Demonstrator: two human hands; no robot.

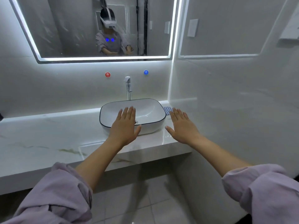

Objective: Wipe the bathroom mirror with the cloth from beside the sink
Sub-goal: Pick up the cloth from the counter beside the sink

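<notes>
The left hand (125, 126) is spread flat with straight fingers, holding nothing, over the near rim of the sink (150, 101). The right hand (182, 126), equally flat and holding nothing, is over the narrow desk (48, 135) strip right of the sink, fingertips at the striped cloth (166, 110). The cloth lies between the sink's right edge and the side wall (226, 94), with the mirror (72, 29) above.
</notes>
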